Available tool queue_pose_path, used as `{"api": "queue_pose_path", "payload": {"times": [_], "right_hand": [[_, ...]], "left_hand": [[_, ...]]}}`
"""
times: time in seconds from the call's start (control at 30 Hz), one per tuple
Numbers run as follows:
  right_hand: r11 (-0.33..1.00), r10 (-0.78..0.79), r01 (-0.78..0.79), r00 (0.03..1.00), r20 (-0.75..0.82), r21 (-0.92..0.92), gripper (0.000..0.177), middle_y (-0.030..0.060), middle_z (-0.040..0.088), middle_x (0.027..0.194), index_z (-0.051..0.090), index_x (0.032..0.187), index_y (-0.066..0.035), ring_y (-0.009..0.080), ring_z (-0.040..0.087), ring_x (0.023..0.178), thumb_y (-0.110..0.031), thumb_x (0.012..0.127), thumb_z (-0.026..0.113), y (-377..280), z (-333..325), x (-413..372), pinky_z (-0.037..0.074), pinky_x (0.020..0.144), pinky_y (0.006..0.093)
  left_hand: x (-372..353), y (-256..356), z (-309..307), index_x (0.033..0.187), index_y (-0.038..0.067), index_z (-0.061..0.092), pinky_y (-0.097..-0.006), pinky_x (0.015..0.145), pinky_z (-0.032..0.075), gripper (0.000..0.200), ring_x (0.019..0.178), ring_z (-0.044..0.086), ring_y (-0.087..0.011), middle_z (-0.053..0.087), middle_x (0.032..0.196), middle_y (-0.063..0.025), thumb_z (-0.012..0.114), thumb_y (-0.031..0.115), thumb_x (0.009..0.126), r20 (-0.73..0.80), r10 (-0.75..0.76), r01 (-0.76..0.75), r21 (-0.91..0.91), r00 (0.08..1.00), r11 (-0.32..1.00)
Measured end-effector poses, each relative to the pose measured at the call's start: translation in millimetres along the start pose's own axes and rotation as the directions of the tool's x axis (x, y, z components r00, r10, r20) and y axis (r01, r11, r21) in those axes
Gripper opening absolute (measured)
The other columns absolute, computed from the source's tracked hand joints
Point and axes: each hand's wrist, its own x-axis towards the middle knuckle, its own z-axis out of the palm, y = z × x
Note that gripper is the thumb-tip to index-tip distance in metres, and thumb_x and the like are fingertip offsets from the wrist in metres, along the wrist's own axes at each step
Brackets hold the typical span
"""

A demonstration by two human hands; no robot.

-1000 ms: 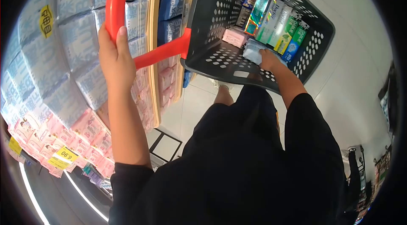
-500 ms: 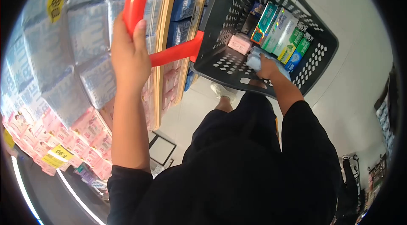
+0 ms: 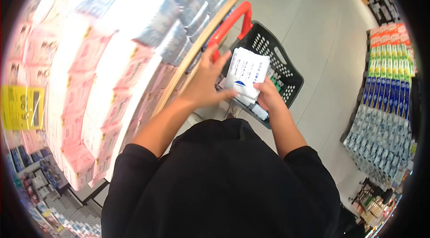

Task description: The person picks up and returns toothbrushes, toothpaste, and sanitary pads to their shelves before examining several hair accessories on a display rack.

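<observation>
Past one yellow price tag (image 3: 23,108) and pink packs (image 3: 78,164) too cut off to count, the left hand (image 3: 201,81) has just come off the one red handle (image 3: 247,23), fingers wide beside one white pack (image 3: 248,72), contact uncertain. And that pack is up over the one dark basket (image 3: 293,76), so both hands are now at it, the right hand (image 3: 268,94) pinching its right edge; the items inside are too hidden to count.
</observation>
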Motion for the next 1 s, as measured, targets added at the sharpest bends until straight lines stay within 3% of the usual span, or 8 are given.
{"api": "queue_pose_path", "payload": {"times": [0.13, 0.27, 0.4, 0.5, 0.6, 0.7, 0.93, 1.0], "right_hand": [[0.991, -0.103, 0.115, 0.981, 0.167, -0.063, 0.081, 0.0113, 0.047, 0.131, 0.028, 0.137, 0.001, 0.0230, 0.047, 0.121, -0.022, 0.076, 0.076, 14, 90, -24, 0.040, 0.100, 0.0363], [0.925, -0.220, 0.306, 0.915, 0.338, -0.226, 0.113, 0.0123, 0.038, 0.135, 0.030, 0.136, -0.002, 0.0247, 0.042, 0.124, -0.055, 0.051, 0.084, 22, 176, -40, 0.036, 0.103, 0.0384], [0.263, -0.439, 0.791, 0.608, 0.662, -0.552, 0.092, 0.0129, 0.029, 0.131, 0.036, 0.127, -0.006, 0.0289, 0.028, 0.130, -0.047, 0.060, 0.085, 24, 208, -26, 0.033, 0.103, 0.0430], [0.667, -0.449, 0.659, 0.728, 0.519, -0.347, 0.079, 0.0172, 0.036, 0.133, 0.033, 0.129, -0.005, 0.0258, 0.041, 0.122, -0.030, 0.071, 0.080, 32, 253, -39, 0.037, 0.099, 0.0380], [0.796, -0.214, 0.457, 0.826, 0.521, -0.398, 0.079, 0.0154, 0.043, 0.129, 0.025, 0.135, 0.001, 0.0224, 0.045, 0.118, -0.032, 0.079, 0.071, 37, 264, -52, 0.037, 0.098, 0.0347], [0.786, -0.224, 0.444, 0.852, 0.473, -0.429, 0.078, 0.0141, 0.046, 0.126, 0.025, 0.137, 0.002, 0.0209, 0.046, 0.117, -0.031, 0.081, 0.068, 49, 266, -56, 0.037, 0.099, 0.0343], [0.799, -0.038, 0.307, 0.884, 0.466, -0.516, 0.076, 0.0131, 0.046, 0.128, 0.026, 0.138, 0.005, 0.0201, 0.047, 0.117, -0.025, 0.081, 0.067, 44, 263, -53, 0.036, 0.100, 0.0340], [0.765, -0.023, 0.346, 0.858, 0.513, -0.544, 0.075, 0.0134, 0.047, 0.128, 0.029, 0.136, 0.006, 0.0206, 0.047, 0.117, -0.024, 0.080, 0.069, 36, 258, -49, 0.037, 0.100, 0.0344]], "left_hand": [[-56, 39, -47, 0.138, 0.014, 0.038, -0.0495, 0.106, 0.028, 0.099, 0.132, 0.025, -0.0448, 0.019, 0.144, -0.0259, 0.085, 0.045, 0.056, 0.009, 0.086, -0.085, -0.093, 0.996, 0.992], [-102, 43, -97, 0.131, 0.017, 0.046, -0.0438, 0.100, 0.040, 0.089, 0.121, 0.045, -0.0387, 0.036, 0.139, -0.0199, 0.087, 0.022, 0.052, -0.305, 0.157, -0.162, 0.008, 0.939, 0.987], [-149, 59, -132, 0.132, -0.003, 0.036, -0.0368, 0.096, 0.042, 0.080, 0.117, 0.051, -0.0262, 0.050, 0.127, -0.0159, 0.078, 0.018, 0.066, -0.368, -0.173, -0.093, -0.604, 0.914, 0.792], [-173, 59, -138, 0.131, -0.002, 0.038, -0.0357, 0.087, 0.048, 0.059, 0.105, 0.057, -0.0200, 0.055, 0.117, -0.0130, 0.059, 0.030, 0.086, -0.228, -0.410, -0.136, -0.961, 0.883, 0.241], [-196, 49, -143, 0.128, -0.001, 0.041, -0.0316, 0.073, 0.052, 0.050, 0.093, 0.060, -0.0169, 0.058, 0.108, -0.0110, 0.049, 0.032, 0.091, -0.094, -0.392, -0.057, -0.993, 0.915, 0.106], [-203, 54, -142, 0.125, 0.000, 0.044, -0.0277, 0.062, 0.052, 0.047, 0.084, 0.060, -0.0153, 0.060, 0.103, -0.0102, 0.046, 0.033, 0.092, -0.162, -0.422, -0.076, -0.974, 0.892, 0.214], [-211, 63, -141, 0.129, -0.001, 0.042, -0.0357, 0.093, 0.043, 0.050, 0.110, 0.053, -0.0179, 0.054, 0.122, -0.0100, 0.058, 0.023, 0.089, -0.177, -0.508, -0.114, -0.982, 0.843, 0.154], [-212, 72, -146, 0.127, -0.001, 0.045, -0.0364, 0.094, 0.043, 0.051, 0.111, 0.052, -0.0186, 0.054, 0.121, -0.0105, 0.064, 0.020, 0.085, -0.323, -0.402, -0.086, -0.858, 0.857, 0.506]]}}
